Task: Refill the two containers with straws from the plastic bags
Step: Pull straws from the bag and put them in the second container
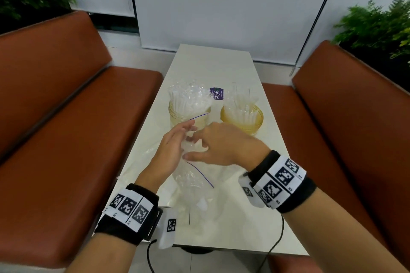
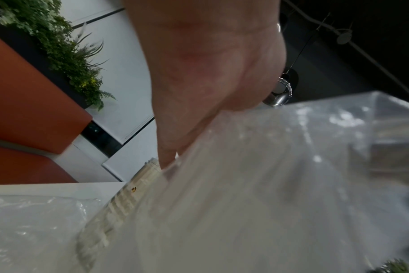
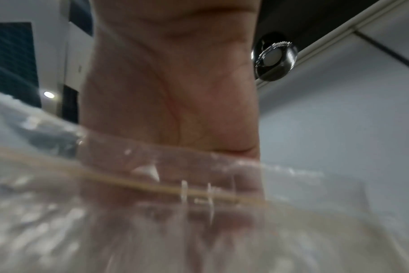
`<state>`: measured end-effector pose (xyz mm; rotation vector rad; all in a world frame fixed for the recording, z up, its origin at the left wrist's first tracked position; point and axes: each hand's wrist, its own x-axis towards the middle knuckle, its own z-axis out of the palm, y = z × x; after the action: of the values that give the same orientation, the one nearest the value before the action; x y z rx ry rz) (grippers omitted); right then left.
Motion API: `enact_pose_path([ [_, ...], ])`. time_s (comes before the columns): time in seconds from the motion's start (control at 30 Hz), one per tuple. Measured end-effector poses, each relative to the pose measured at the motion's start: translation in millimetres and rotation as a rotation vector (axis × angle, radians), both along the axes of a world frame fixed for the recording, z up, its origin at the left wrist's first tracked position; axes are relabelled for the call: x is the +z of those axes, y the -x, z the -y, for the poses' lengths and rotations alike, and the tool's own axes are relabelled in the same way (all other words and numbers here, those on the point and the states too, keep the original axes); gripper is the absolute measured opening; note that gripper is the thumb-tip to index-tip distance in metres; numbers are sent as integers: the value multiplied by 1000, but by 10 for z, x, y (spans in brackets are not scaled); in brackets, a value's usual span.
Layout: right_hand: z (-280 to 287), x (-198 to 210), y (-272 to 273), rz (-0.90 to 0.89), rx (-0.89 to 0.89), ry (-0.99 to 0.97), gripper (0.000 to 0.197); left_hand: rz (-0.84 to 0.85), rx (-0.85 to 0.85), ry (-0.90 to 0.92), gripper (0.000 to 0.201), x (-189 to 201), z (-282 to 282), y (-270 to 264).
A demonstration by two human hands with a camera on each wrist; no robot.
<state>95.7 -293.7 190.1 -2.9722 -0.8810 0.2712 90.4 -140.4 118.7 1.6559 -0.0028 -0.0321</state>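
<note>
Two yellowish clear jars stand mid-table, the left jar (image 1: 177,115) and the right jar (image 1: 255,121), each holding white straws (image 1: 240,106). A crumpled clear plastic bag (image 1: 195,180) with a blue zip line lies in front of them and rises toward the left jar. My left hand (image 1: 176,141) lies against the bag's left side with its fingers fairly straight. My right hand (image 1: 214,143) grips the bag from the right, fingers curled, thumb stretched out. The wrist views show the left hand (image 2: 210,73) and the right hand (image 3: 171,92) partly veiled by the bag's plastic (image 2: 268,184) (image 3: 152,230).
A purple label (image 1: 217,93) sits between the jars at the back. Another flat clear bag (image 1: 137,168) lies at the white table's (image 1: 213,66) left edge. Brown benches (image 1: 77,117) flank the table on both sides. A cable hangs off the front edge.
</note>
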Motion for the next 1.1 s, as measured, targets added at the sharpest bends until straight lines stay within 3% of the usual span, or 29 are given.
enact_pose_path([
  [0.1,-97,-179,44,-49,46,4,48,-2,-17,14,41,1,-18,27],
  [0.23,-163,-377,39,-117,-17,-73,54,-23,-26,79,44,-3,-49,62],
  [0.43,-160,-442,15,-27,29,-158,33,-70,-14,200,44,-13,-83,82],
  [0.6,-118,-284,-41,126,-74,-369,28,-50,-17,155,38,-55,-141,88],
  [0.7,-68,-48,-125,177,-115,-459,28,-37,-140,108,55,-72,-179,124],
  [0.77,-64,117,-137,137,-90,-523,23,-12,-228,-20,71,-64,-164,156],
  [0.87,-140,286,-129,159,-48,-602,16,43,-216,-135,83,-39,-58,173],
  [0.97,-244,321,-153,248,-68,-720,20,111,-44,-67,57,-77,91,112],
  [1.03,-295,291,-137,299,-112,-810,33,123,24,-23,32,-73,147,84],
  [1.1,-318,249,-88,291,-163,-898,51,140,19,-40,24,-53,153,68],
])
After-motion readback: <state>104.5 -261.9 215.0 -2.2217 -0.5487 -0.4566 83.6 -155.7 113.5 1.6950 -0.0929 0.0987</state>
